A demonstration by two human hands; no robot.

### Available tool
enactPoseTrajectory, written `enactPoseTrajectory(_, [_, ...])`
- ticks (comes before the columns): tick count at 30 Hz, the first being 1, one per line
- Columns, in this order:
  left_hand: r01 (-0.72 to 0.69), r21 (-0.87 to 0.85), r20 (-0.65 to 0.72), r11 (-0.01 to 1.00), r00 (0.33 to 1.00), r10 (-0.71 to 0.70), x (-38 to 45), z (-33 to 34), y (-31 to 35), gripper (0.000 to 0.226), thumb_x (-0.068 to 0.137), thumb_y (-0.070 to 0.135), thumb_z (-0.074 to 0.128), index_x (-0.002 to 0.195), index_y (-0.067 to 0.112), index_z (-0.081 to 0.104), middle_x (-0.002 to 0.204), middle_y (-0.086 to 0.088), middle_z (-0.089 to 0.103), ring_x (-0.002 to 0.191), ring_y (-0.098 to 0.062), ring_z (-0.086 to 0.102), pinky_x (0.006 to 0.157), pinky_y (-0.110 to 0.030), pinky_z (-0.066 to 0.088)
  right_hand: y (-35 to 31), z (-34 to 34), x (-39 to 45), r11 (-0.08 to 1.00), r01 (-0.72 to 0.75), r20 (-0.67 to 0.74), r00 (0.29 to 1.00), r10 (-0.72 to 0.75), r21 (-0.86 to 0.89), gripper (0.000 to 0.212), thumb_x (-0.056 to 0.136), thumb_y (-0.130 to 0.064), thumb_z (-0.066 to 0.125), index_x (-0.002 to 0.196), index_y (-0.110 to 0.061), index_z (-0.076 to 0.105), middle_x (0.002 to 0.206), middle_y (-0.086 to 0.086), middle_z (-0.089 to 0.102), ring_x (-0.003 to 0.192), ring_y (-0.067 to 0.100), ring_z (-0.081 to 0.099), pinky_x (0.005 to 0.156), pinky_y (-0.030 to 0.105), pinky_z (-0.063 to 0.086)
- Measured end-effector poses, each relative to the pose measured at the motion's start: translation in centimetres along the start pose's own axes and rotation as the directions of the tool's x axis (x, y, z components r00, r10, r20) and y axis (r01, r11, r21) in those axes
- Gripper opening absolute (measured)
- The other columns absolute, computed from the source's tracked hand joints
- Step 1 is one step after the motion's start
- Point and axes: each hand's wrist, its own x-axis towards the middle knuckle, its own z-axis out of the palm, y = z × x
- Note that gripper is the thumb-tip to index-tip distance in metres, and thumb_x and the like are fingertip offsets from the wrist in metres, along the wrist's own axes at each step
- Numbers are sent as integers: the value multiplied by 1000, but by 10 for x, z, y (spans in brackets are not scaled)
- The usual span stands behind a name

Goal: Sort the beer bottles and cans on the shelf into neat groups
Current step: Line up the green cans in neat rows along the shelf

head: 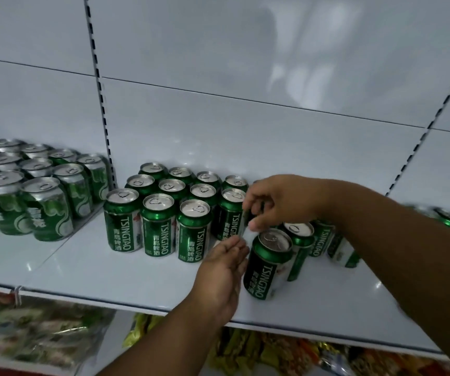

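Head view: can (270,264) upright, at 3 o'clock of left hand (222,270).
Left hand: flat, nearer (touching, apparently).
Right hand (278,202): curled; grip unclear.

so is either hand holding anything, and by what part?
Right hand pinches a Tsingtao can by its upper side, near the rim. Left hand is open, holding nothing.

Person, two forearms and hands in view. Left hand (222,270) and right hand (278,203) were both bare: no gloves, rings, watch or wristband showed. Both forearms were uncovered up to the frame edge, with no sleeve visible. Fingernails were short and plain.
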Motion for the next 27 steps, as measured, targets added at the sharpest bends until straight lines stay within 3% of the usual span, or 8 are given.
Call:
enactPoseTrajectory(3, [-15, 26, 2, 1000, 1000, 15, -4, 5, -3, 34, 102, 3, 42, 133, 6, 54, 130, -14, 64, 122, -27, 60, 110, -45, 42, -3, 1, -25, 999, 4, 161, 987, 4, -49, 50, 70, -46, 84, 115, -36, 63, 102, -20, 65, 91, 1, 64, 83, 26, 52])
enactPoseTrajectory(7, [-63, 48, -12, 997, 998, 64, -8, 11, -11, 29, 103, 5, 39, 126, 6, 58, 117, -21, 69, 113, -37, 64, 102, -55, 47, -1, 11, -31, 974, 66, 106, 993, -44, -218, 58, 66, -44, 87, 118, -36, 60, 108, -21, 59, 97, 4, 58, 86, 27, 50])
enactPoseTrajectory(10, [-106, 46, -60, 993, 992, 109, -19, 20, -12, 26, 103, 5, 39, 117, 6, 61, 108, -24, 70, 99, -37, 68, 93, -52, 53, 4, 17, -32, 972, 88, 70, 995, -74, -219, 53, 69, -45, 84, 116, -33, 61, 109, -14, 61, 96, 8, 59, 87, 34, 52])
enactPoseTrajectory(14, [-163, 89, -124, 983, 977, 173, -31, 23, -12, 23, 103, 8, 43, 114, 10, 63, 107, -20, 71, 95, -32, 68, 77, -41, 55, 7, 15, -33, 964, 91, -26, 995, -101, -251, 42, 81, -52, 71, 112, -25, 65, 100, -8, 64, 88, 11, 59, 77, 31, 50])
enactPoseTrajectory(17, [-193, 51, -145, 980, 969, 198, -38, 22, -15, 25, 101, 17, 48, 122, 10, 61, 115, -21, 69, 100, -34, 66, 80, -43, 53, 1, 12, -28, 968, 48, -185, 978, -95, -248, 39, 84, -58, 63, 94, -20, 66, 88, -1, 65, 83, 18, 60, 71, 33, 50])
enactPoseTrajectory(21, [-182, -166, -127, 969, 979, 162, -50, 27, -12, 38, 95, 24, 52, 127, 4, 56, 120, -23, 66, 104, -35, 66, 86, -47, 56, -14, 15, -26, 968, 13, -365, 925, -107, -250, 47, 86, -65, 54, 85, -19, 59, 80, -1, 58, 81, 19, 55, 62, 31, 39])
enactPoseTrajectory(23, [-150, -230, -150, 961, 982, 118, -53, 28, -10, 38, 99, 31, 49, 125, 6, 59, 115, -21, 70, 93, -31, 71, 75, -42, 59, -18, 18, -25, 971, 22, -298, 950, -94, -236, 51, 90, -66, 47, 90, -18, 63, 86, 0, 62, 84, 18, 57, 64, 30, 41])
enactPoseTrajectory(27, [-48, -323, -172, 945, 985, -8, -52, 22, -5, 43, 96, 47, 52, 110, 9, 68, 94, -15, 72, 77, -27, 65, 70, -35, 53, -21, 18, -23, 994, 70, -107, 992, -61, 89, 46, 87, -67, 52, 101, -28, 69, 108, -5, 67, 96, 15, 62, 87, 36, 52])
